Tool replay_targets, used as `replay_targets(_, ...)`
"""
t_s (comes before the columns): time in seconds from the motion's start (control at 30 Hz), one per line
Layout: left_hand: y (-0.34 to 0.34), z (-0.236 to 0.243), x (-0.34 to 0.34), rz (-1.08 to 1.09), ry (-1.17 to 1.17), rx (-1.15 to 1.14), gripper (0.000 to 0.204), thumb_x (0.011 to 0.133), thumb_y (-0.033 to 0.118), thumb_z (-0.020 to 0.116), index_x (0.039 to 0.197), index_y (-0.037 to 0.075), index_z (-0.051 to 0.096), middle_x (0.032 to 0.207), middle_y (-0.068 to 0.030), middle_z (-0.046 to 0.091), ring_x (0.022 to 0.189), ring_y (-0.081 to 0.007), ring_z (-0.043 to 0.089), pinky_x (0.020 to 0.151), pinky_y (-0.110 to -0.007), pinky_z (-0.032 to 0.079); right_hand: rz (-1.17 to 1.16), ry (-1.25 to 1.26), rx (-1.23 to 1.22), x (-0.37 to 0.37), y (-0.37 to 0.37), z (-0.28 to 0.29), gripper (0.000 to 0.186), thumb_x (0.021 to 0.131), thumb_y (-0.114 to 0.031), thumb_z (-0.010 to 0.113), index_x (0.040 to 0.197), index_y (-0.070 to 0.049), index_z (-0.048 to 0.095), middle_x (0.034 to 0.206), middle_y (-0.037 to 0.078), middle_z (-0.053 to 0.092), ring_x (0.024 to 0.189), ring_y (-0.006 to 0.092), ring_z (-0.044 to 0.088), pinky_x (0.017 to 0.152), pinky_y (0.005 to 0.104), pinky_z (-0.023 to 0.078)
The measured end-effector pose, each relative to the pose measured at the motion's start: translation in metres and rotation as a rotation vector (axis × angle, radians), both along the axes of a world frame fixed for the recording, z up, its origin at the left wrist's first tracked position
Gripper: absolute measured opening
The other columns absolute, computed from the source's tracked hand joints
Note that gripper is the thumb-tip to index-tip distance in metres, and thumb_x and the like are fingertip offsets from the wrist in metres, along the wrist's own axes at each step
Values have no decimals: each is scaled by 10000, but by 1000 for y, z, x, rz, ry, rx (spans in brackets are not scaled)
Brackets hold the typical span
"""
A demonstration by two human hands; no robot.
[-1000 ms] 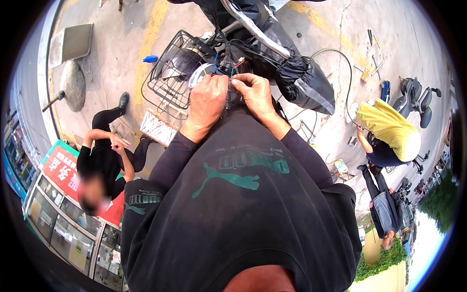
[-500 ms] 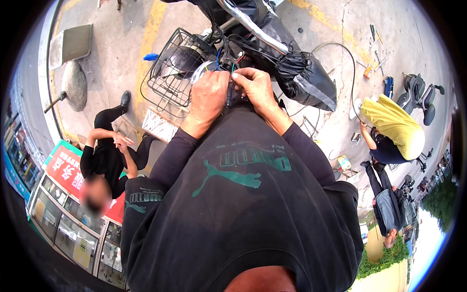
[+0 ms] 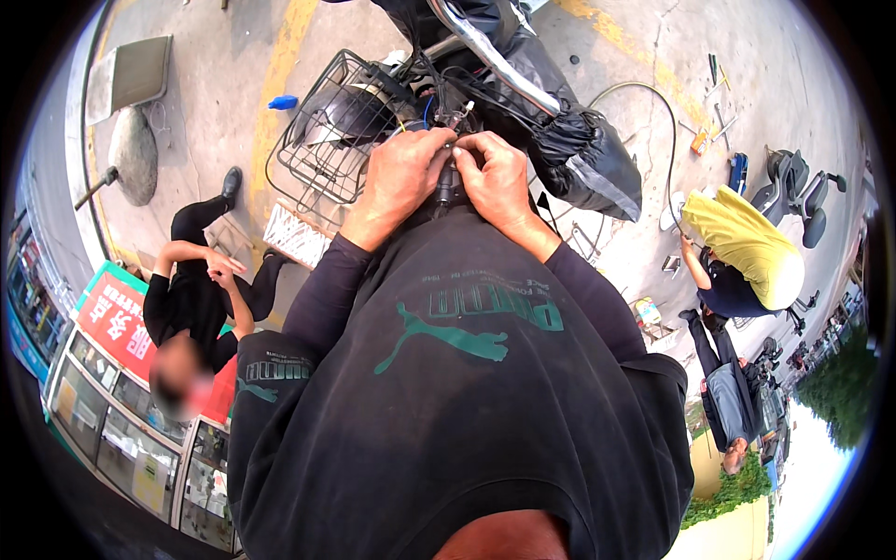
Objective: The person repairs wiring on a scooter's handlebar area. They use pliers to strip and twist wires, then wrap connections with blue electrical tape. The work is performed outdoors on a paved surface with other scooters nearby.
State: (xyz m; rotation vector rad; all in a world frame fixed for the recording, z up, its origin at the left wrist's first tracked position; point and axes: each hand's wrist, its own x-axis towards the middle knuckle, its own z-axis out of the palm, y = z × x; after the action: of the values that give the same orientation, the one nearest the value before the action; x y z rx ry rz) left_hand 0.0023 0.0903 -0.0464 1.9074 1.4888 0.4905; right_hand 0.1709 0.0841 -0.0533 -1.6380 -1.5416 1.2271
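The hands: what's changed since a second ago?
The left hand has turned, its fingertips swinging rightward, closer to those of the right hand. The green wire seen by them no longer shows; whether anything was grasped or released is hidden. The right hand and wire basket stay about where they were.

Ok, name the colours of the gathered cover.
The gathered cover is black with a grey band, best seen in the head view.

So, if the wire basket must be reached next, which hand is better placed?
Probably left: the left hand is close beside the wire basket, while the right hand is farther off, nearer the black cover.
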Motion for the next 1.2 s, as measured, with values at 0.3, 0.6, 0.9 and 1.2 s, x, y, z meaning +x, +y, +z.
replay_targets(0.3,5,-2,-3,-20,-11,-23,140,819,72,725,952,45,688,879,-126,714,802,-320,703,696,-402,565,-71,72,-127,-5,4,2,89,852,-43,724,894,33,708,858,153,720,724,254,730,660,345,568)
replay_targets(0.6,1,-3,2,-27,43,41,134,822,65,729,950,40,698,855,-120,716,783,-316,700,699,-408,560,-311,364,-697,-2,13,-4,114,871,-63,681,842,45,693,760,83,703,564,149,659,503,284,491)
replay_targets(0.9,-1,-4,1,7,-44,60,123,823,40,730,946,33,721,866,-121,732,792,-313,707,708,-403,565,267,-210,271,33,15,-3,336,903,-82,664,1239,-79,668,1067,95,691,839,200,691,720,323,575)
replay_targets(1.2,-2,-9,-1,37,-86,49,123,818,53,725,941,43,731,862,-134,726,812,-325,699,726,-423,560,726,-594,790,35,28,-4,253,813,-136,684,1050,-51,705,1100,38,693,812,142,646,582,263,479)
